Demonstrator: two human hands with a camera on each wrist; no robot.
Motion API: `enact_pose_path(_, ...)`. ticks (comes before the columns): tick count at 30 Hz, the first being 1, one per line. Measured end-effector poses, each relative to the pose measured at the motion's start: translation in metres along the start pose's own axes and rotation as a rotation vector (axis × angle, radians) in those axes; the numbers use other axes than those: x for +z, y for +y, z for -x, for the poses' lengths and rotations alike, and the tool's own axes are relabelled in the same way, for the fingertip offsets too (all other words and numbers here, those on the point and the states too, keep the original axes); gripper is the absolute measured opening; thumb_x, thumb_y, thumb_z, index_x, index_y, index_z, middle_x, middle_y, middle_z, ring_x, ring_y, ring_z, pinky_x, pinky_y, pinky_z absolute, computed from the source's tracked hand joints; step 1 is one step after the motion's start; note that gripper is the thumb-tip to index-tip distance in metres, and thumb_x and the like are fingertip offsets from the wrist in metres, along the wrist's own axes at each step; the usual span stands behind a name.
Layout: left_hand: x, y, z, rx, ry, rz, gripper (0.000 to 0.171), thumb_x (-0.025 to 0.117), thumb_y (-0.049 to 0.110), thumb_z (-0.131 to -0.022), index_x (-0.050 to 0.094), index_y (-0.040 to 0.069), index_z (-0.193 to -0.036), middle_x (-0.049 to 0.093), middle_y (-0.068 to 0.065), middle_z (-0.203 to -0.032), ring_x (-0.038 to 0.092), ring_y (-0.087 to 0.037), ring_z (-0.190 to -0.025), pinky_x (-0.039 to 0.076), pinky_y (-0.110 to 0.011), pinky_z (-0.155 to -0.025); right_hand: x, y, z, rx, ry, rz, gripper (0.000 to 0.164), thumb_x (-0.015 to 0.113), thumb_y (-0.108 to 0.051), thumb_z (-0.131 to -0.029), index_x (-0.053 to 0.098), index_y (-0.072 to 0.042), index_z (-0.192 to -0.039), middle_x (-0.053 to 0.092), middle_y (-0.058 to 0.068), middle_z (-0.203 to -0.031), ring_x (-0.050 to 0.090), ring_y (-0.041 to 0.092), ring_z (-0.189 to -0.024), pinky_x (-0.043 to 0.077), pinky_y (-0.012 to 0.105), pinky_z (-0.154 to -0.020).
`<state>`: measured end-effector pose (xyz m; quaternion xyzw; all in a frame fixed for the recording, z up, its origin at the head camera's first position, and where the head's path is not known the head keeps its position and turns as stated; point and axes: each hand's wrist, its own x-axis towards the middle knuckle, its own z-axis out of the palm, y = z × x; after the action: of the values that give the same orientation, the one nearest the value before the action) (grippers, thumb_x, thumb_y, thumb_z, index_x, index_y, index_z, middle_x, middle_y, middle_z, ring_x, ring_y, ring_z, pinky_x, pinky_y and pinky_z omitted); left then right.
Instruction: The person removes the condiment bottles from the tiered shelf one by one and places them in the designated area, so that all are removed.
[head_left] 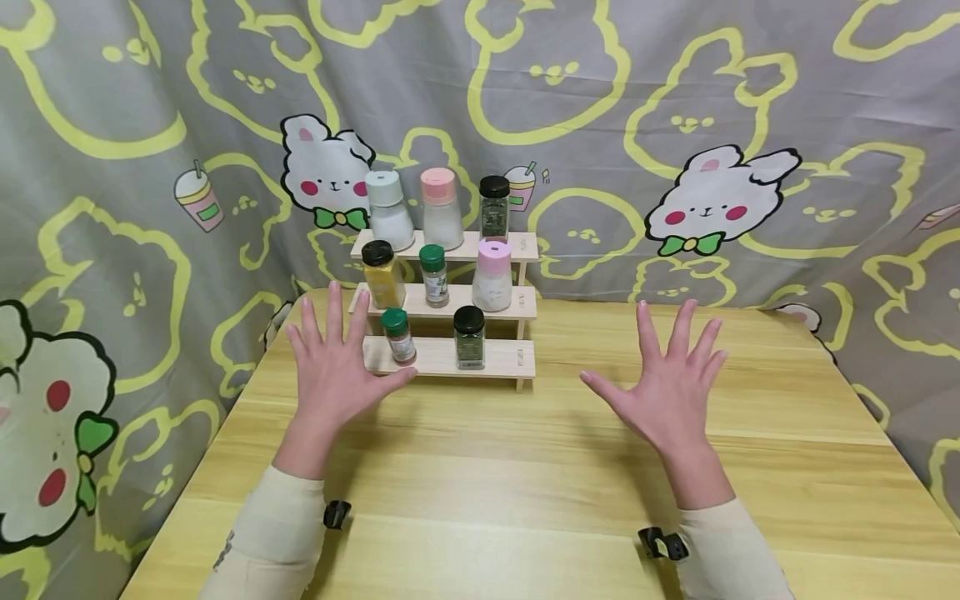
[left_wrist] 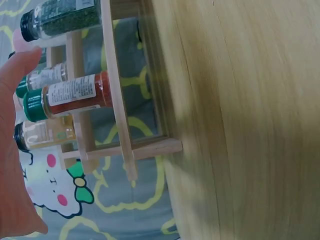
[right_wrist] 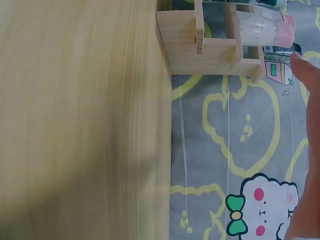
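My left hand (head_left: 333,371) hovers with fingers spread by the left front of a three-step wooden rack (head_left: 510,358), holding nothing. Nearest to it on the bottom step are a green-capped spice bottle (left_wrist: 72,95) with red contents and a black-capped herb jar (head_left: 469,340). On the middle step stand a black-capped jar of yellow spice (head_left: 386,283), a small green-capped bottle (head_left: 435,279) and a lilac-capped shaker (head_left: 492,283). A pale-capped shaker (head_left: 392,221), a pink-capped shaker (head_left: 441,218) and another black-capped herb jar (head_left: 494,215) occupy the top. Well right of the rack, my right hand (head_left: 671,392) is spread, holding nothing.
The wooden table (head_left: 480,500) extends in front of the rack and to its right. A grey curtain (head_left: 585,192) with yellow outlines and cartoon rabbits hangs behind the table and along both sides. Dark camera mounts (head_left: 663,544) sit at the wrists.
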<state>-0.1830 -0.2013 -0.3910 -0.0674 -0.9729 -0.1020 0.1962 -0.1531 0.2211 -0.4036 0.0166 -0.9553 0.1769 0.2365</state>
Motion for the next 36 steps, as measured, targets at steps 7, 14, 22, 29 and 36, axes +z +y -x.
enact_pose_path(7,0.005,-0.006,-0.003,0.002,-0.007,0.058,0.132,0.066,0.085,-0.065,0.003,0.021,-0.162,-0.026,0.001,-0.162,-0.025,-0.037,-0.144,-0.004,-0.069,-0.109,0.003,-0.009,-0.002,-0.003,0.011,-0.039,0.117,0.069,-0.077,-0.071,0.011,-0.032,-0.162,-0.022,0.007,-0.163,-0.027,0.04,-0.142,-0.01,0.074,-0.103)
enact_pose_path(14,0.013,-0.012,-0.003,-0.022,0.01,0.21,0.138,0.075,0.079,-0.062,-0.004,0.025,-0.161,-0.021,0.005,-0.164,-0.014,-0.037,-0.148,0.007,-0.068,-0.111,0.012,-0.024,-0.005,-0.025,0.04,-0.114,0.114,0.072,-0.071,-0.073,0.015,-0.028,-0.162,-0.015,0.007,-0.165,-0.021,0.04,-0.144,-0.004,0.071,-0.108)
enact_pose_path(22,0.03,-0.023,-0.005,-0.018,0.051,0.409,0.142,0.09,0.059,-0.061,-0.004,0.021,-0.161,-0.01,0.002,-0.166,0.001,-0.036,-0.148,0.011,-0.062,-0.113,0.025,-0.048,-0.007,-0.094,0.083,-0.254,0.112,0.078,-0.063,-0.073,0.018,-0.03,-0.161,0.0,0.011,-0.165,-0.005,0.042,-0.148,0.008,0.067,-0.111)
enact_pose_path(29,0.039,-0.028,-0.009,-0.036,0.035,0.484,0.142,0.092,0.052,-0.062,-0.006,0.023,-0.161,-0.009,0.002,-0.166,0.001,-0.032,-0.149,0.009,-0.059,-0.115,0.041,-0.076,-0.01,-0.164,0.096,-0.366,0.108,0.079,-0.06,-0.072,0.027,-0.024,-0.16,0.016,0.011,-0.164,0.014,0.038,-0.147,0.02,0.066,-0.11)
enact_pose_path(36,0.044,-0.03,-0.013,-0.033,0.02,0.518,0.14,0.093,0.046,-0.063,-0.003,0.019,-0.161,-0.007,-0.001,-0.166,0.0,-0.031,-0.149,0.009,-0.06,-0.114,0.061,-0.101,-0.013,-0.168,0.074,-0.503,0.105,0.083,-0.055,-0.072,0.034,-0.019,-0.157,0.032,0.011,-0.159,0.029,0.032,-0.143,0.03,0.061,-0.107)
